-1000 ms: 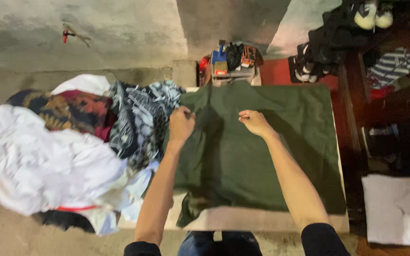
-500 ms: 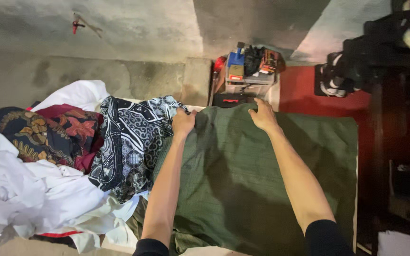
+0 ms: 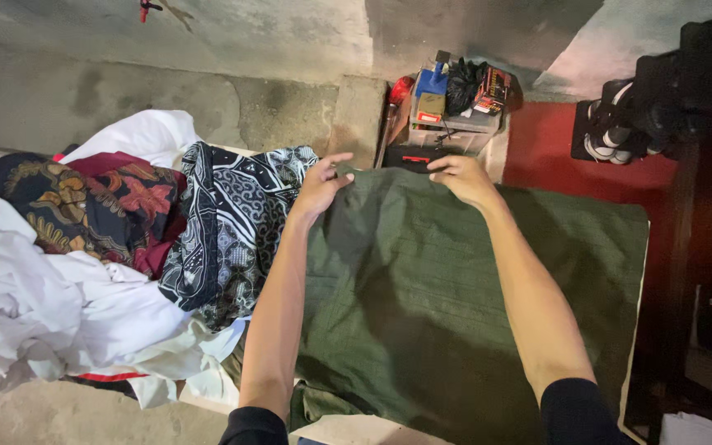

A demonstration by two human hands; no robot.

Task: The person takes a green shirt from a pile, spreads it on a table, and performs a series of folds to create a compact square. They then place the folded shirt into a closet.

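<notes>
Both hands had moved up to the far edge of the green cloth (image 3: pixel 422 280) spread over the worktop (image 3: pixel 356 430): the left hand (image 3: pixel 320 186) pinched it with fingers partly spread, the right hand (image 3: pixel 463 177) curled over it, near the batik pile (image 3: pixel 224 222)

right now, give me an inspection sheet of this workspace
surface: table, pale edge showing, mostly covered by cloth
job's things: green cloth spread flat; both hands at its far edge
clutter: black-and-white patterned cloth, red patterned cloth, white clothes piled beside it
hands: left hand and right hand pinch the far edge
cables: nothing seen
surroundings: concrete wall, box of small items, shoes
</notes>
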